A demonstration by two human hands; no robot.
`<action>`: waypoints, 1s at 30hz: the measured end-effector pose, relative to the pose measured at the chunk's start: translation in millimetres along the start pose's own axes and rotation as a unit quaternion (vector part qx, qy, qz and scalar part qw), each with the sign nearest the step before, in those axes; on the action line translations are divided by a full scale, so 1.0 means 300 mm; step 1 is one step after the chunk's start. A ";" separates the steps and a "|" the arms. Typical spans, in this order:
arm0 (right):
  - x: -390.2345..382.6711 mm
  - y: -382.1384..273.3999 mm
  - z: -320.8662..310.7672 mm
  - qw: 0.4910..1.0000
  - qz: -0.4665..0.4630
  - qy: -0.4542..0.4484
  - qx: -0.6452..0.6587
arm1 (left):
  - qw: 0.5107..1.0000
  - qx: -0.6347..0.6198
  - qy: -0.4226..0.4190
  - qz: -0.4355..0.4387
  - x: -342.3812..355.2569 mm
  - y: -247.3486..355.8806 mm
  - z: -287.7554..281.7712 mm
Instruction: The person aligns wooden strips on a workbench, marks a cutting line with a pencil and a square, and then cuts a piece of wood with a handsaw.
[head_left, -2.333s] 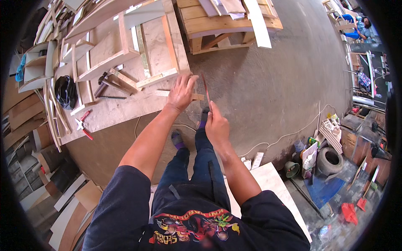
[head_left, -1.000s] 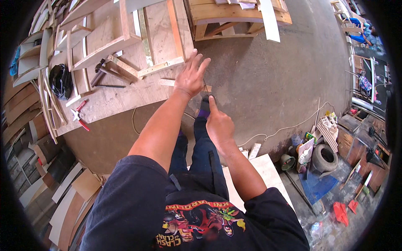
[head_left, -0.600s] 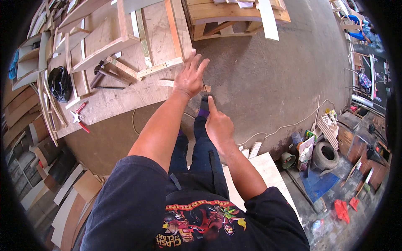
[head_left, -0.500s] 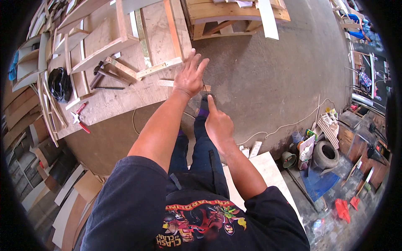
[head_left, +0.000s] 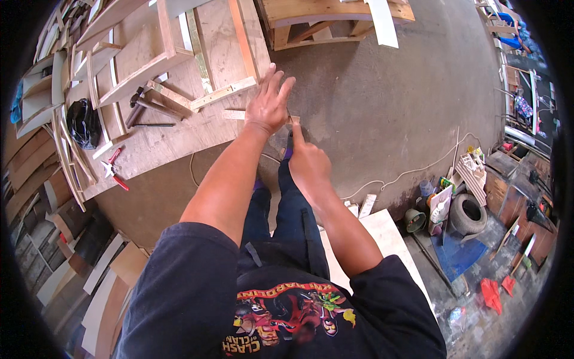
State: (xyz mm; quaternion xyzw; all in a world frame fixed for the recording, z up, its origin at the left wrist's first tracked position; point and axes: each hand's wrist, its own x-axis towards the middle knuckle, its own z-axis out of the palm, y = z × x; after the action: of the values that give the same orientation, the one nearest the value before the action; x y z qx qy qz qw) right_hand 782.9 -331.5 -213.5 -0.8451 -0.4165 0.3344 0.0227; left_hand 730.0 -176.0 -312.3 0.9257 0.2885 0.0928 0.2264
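Note:
My left hand (head_left: 269,103) lies flat with fingers spread at the near edge of a plywood sheet (head_left: 161,146) on the floor. It presses on a small wooden strip (head_left: 234,113). My right hand (head_left: 308,160) is just below it, fingers curled and index finger stretched forward. It seems to grip a thin dark tool (head_left: 289,115) whose tip shows beside the left hand, by a small wood block (head_left: 295,120). What kind of tool it is I cannot tell. My legs in dark trousers stretch out under both hands.
Wooden frames (head_left: 149,60), a hammer (head_left: 139,103), red-handled pliers (head_left: 113,173) and a black bag (head_left: 84,122) lie on the plywood. A pallet (head_left: 335,18) stands ahead. A white cable (head_left: 418,167), a tyre (head_left: 469,215), a blue mat (head_left: 457,254) and a white board (head_left: 373,233) are at right.
Both hands have stayed at the plywood edge. My left hand's fingers spread slightly wider and my right hand moved a little closer to it.

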 end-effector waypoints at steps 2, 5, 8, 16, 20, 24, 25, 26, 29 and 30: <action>-0.010 -0.008 -0.006 1.000 0.004 -0.021 -0.009 | 1.000 0.023 -0.002 0.000 0.002 -0.010 0.008; 0.003 -0.023 -0.012 0.999 0.013 -0.034 0.000 | 1.000 0.015 0.005 -0.002 0.000 -0.001 0.006; 0.041 -0.028 -0.009 1.000 0.012 -0.009 0.010 | 1.000 -0.011 -0.014 -0.012 0.003 0.011 -0.019; 0.068 -0.032 -0.001 1.000 0.012 -0.006 0.014 | 1.000 0.003 -0.020 -0.016 0.005 0.016 -0.025; -0.011 -0.021 -0.020 0.999 0.010 -0.038 -0.023 | 0.999 0.029 -0.022 -0.011 -0.001 0.002 -0.011; 0.042 -0.017 -0.008 1.000 0.010 -0.023 -0.008 | 1.000 0.018 -0.013 -0.003 0.002 0.014 -0.007; 0.066 -0.022 -0.004 1.000 0.000 -0.004 -0.002 | 1.000 -0.002 -0.010 -0.005 0.004 0.013 -0.014; 0.042 -0.017 -0.004 1.000 0.000 -0.003 -0.001 | 1.000 -0.022 -0.007 -0.006 0.005 0.011 -0.018; -0.022 -0.005 -0.017 0.999 0.003 -0.032 -0.019 | 1.000 0.006 -0.023 -0.011 0.000 0.003 -0.014; -0.017 -0.013 -0.021 0.999 0.003 -0.027 -0.020 | 1.000 0.008 -0.022 -0.011 0.006 -0.003 -0.015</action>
State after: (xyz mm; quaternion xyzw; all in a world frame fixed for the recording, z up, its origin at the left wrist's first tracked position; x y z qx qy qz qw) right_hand 781.6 -331.2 -204.6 -0.8372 -0.4210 0.3489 -0.0061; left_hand 729.6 -172.8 -308.8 0.9260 0.2942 0.0682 0.2266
